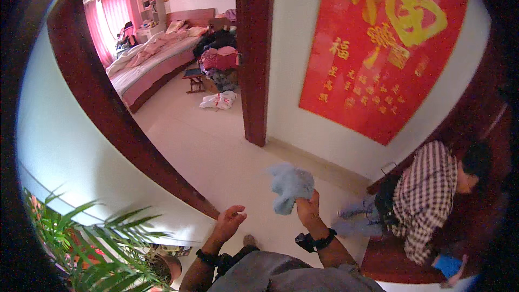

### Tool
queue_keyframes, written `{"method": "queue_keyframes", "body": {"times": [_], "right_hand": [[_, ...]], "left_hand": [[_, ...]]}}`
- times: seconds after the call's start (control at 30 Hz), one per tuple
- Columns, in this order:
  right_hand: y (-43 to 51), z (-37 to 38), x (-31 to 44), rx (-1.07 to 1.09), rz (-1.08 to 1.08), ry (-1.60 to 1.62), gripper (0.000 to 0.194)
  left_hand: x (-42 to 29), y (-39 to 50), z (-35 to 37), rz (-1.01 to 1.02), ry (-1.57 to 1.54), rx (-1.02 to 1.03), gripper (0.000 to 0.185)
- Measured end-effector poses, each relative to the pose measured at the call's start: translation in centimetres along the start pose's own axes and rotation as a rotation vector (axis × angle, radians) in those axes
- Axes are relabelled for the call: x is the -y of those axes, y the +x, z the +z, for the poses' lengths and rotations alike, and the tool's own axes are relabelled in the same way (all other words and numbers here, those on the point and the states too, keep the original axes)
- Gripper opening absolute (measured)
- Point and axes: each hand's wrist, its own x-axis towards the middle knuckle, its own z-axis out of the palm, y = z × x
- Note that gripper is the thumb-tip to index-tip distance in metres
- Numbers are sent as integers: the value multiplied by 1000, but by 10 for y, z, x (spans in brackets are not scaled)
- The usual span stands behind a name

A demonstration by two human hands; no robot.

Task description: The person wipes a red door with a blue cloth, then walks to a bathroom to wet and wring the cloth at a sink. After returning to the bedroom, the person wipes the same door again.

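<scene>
A crumpled light-blue cloth [292, 186] hangs from my right hand [309, 210], whose fingers are closed on its lower right part. Pale floor tiles lie beneath the cloth. My left hand [231, 221] is raised to the left of it, near the foot of a dark red door frame [202, 202]. Its fingers are slightly curled and apart, with nothing visible in them. Both wrists wear black bands, and the right one carries a small dark device [306, 242].
A person in a checked shirt [425, 194] bends at my right, a blue cloth [449, 265] at their hand. Potted palm fronds [117, 247] reach in at lower left. Through the doorway are a bed [158, 54], piled clothes [219, 59], a small stool [194, 79] and a white plastic bag [219, 100].
</scene>
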Motion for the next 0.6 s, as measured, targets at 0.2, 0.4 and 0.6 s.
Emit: {"method": "queue_keyframes", "body": {"times": [0.2, 0.4, 0.6], "right_hand": [[107, 7, -43, -235, 140, 413, 51], [185, 37, -69, 31, -149, 301, 53], [286, 84, -64, 366, -33, 492, 60]], "left_hand": [[11, 103, -62, -38, 72, -4, 42], [25, 165, -101, -165, 258, -28, 44], [47, 203, -125, -188, 143, -278, 43]]}}
